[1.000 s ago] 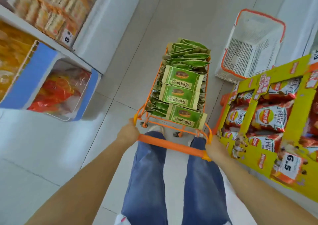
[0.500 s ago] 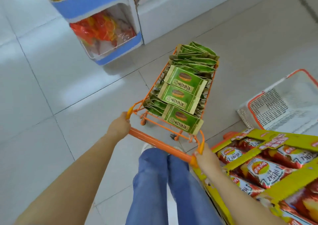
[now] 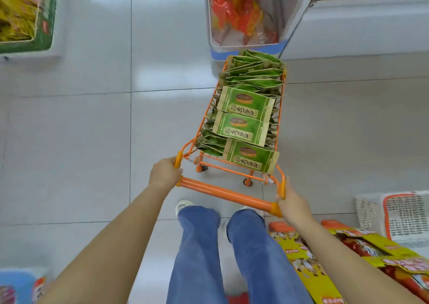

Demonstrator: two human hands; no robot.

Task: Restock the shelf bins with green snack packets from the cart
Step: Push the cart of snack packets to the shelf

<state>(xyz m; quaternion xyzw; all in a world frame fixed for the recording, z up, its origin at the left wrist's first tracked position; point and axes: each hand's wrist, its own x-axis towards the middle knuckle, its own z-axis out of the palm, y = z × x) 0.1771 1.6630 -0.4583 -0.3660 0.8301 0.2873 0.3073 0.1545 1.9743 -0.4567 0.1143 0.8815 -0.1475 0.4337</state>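
head view looks straight down at a small orange cart on a pale tiled floor. the left hand is curled round the left end of the cart's handle bar, where the bar meets the side frame. the right hand holds the right end of the same bar, thumb up along the orange upright; how tightly its fingers wrap underneath cannot be told from this angle.

the cart is packed with green snack packets. most stand on edge in rows inside it, and three lie flat on top in a line running from the handle end towards the front. the nearest flat one hangs a little over the rear rim.

just past the front of the cart stands a clear bin with a blue rim, holding red and orange bags. its lower edge is close to the cart's nose; whether they touch is not clear. far left, a green crate holds yellow packets, well apart from the cart.

beside the right forearm sits a yellow cardboard display with red snack bags, and behind it a white basket with an orange rim. blue jeans and pale shoes show below the handle.
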